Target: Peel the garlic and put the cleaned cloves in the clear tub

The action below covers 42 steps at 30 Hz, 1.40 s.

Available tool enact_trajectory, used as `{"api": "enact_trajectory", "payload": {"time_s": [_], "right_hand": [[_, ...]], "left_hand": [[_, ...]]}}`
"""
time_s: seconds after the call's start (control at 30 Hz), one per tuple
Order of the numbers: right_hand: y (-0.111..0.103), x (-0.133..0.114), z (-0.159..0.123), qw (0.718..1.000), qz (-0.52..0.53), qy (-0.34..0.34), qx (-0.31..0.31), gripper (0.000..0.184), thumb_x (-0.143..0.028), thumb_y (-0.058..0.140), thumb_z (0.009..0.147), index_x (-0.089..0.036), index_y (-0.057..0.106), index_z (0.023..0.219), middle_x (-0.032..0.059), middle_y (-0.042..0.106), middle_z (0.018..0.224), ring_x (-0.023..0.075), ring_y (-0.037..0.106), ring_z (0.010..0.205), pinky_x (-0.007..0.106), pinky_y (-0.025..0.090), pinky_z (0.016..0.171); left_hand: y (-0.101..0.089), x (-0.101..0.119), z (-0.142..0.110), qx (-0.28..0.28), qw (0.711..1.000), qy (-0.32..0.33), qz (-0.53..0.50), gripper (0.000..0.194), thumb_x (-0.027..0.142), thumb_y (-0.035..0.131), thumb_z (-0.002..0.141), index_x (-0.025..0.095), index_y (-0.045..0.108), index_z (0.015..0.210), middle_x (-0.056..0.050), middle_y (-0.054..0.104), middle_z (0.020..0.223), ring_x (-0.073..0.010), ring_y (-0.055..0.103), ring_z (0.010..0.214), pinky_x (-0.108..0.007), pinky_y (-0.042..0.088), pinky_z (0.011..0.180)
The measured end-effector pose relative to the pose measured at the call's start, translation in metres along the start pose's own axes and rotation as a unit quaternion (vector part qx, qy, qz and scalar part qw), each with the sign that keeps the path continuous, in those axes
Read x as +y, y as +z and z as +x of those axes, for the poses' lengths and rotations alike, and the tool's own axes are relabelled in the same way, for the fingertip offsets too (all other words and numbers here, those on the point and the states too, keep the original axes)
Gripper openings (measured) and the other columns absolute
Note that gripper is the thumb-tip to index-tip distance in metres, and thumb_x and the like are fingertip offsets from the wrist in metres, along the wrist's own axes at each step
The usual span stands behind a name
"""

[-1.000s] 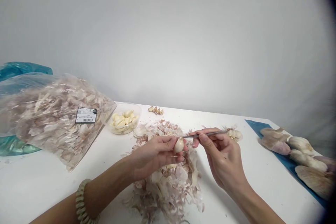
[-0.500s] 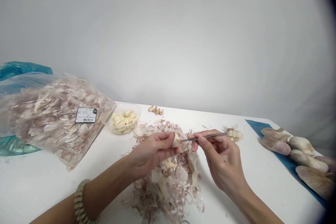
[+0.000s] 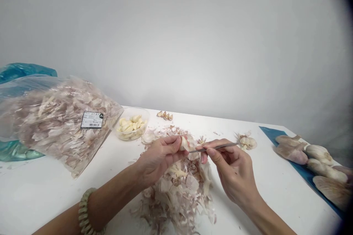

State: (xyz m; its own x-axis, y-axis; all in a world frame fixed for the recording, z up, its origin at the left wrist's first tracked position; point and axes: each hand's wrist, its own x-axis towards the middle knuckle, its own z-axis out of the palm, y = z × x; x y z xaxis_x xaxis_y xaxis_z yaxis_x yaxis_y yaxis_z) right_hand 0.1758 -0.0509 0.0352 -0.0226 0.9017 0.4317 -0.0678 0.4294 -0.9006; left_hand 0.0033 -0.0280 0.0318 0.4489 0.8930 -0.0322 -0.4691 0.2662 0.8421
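Observation:
Between the thumb and fingers of my left hand (image 3: 158,158) a pale garlic clove (image 3: 184,144) is pinched. My right hand (image 3: 230,163) is closed on a thin metal tool (image 3: 223,145), perhaps a narrow knife, whose tip points left and lies at the lower edge of the clove. Whether the tip touches the clove I cannot tell. Both hands are over a heap of papery garlic skins (image 3: 176,198). Behind my right hand lies a partly broken garlic bulb (image 3: 247,141) with loose skin around it.
A clear bag of garlic skins (image 3: 63,117) with a label fills the left. Beside it stands a clear bowl (image 3: 146,114) of peeled cloves (image 3: 131,125). Several brownish garlic pieces (image 3: 164,115) lie at the back edge. Whole bulbs (image 3: 320,154) rest on a blue sheet (image 3: 270,132) at right.
The metal tool's tip has dropped slightly, from the clove's side to its lower edge. The clove has turned a little in my left hand. The whole view has shifted slightly.

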Motion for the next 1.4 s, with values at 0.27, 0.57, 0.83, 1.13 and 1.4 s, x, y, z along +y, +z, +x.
{"api": "enact_trajectory", "payload": {"time_s": [0.27,0.57,0.83,1.13,1.4], "right_hand": [[0.005,-0.002,-0.004,0.998,-0.038,0.013,-0.045,0.011,-0.028,0.063,0.081,-0.019,0.069,0.079,0.0050,0.068,0.070,0.0155,0.061,0.057,0.028,0.049,0.052],[0.003,0.003,-0.006,0.990,-0.055,0.028,-0.130,0.016,-0.028,0.056,0.085,-0.017,0.067,0.085,0.0049,0.065,0.067,0.0142,0.058,0.054,0.026,0.045,0.045],[0.006,0.003,-0.006,0.988,-0.065,0.039,-0.136,0.017,-0.030,0.057,0.085,-0.017,0.068,0.084,0.0048,0.066,0.066,0.0147,0.060,0.057,0.025,0.045,0.048],[-0.001,0.012,0.003,0.997,0.000,0.071,-0.022,0.013,-0.031,0.065,0.080,-0.019,0.066,0.086,0.0031,0.069,0.073,0.0131,0.062,0.067,0.025,0.050,0.065],[-0.001,0.013,0.006,0.995,0.016,0.092,0.020,0.019,-0.034,0.069,0.076,-0.018,0.068,0.086,0.0044,0.068,0.074,0.0146,0.062,0.070,0.027,0.050,0.069]], "left_hand": [[0.000,0.006,0.000,0.008,0.999,-0.012,-0.030,0.019,0.029,0.067,0.077,0.014,0.060,0.068,-0.003,0.056,0.074,-0.0131,0.058,0.077,-0.025,0.050,0.080],[-0.002,0.011,0.002,0.048,0.996,-0.003,-0.073,0.009,0.022,0.066,0.078,0.015,0.063,0.073,0.000,0.055,0.076,-0.0115,0.056,0.080,-0.030,0.048,0.093],[-0.001,0.014,-0.001,0.073,0.995,0.005,-0.074,0.014,0.027,0.061,0.082,0.014,0.062,0.075,0.000,0.056,0.079,-0.0108,0.055,0.085,-0.036,0.040,0.103],[0.003,0.006,0.000,0.098,0.990,-0.049,-0.089,0.020,0.032,0.061,0.082,0.013,0.061,0.077,-0.003,0.058,0.077,-0.0122,0.057,0.080,-0.033,0.047,0.093],[0.000,0.005,0.000,0.094,0.995,-0.005,-0.041,0.019,0.029,0.071,0.073,0.014,0.060,0.066,0.000,0.055,0.075,-0.0117,0.054,0.082,-0.029,0.043,0.098]]}}
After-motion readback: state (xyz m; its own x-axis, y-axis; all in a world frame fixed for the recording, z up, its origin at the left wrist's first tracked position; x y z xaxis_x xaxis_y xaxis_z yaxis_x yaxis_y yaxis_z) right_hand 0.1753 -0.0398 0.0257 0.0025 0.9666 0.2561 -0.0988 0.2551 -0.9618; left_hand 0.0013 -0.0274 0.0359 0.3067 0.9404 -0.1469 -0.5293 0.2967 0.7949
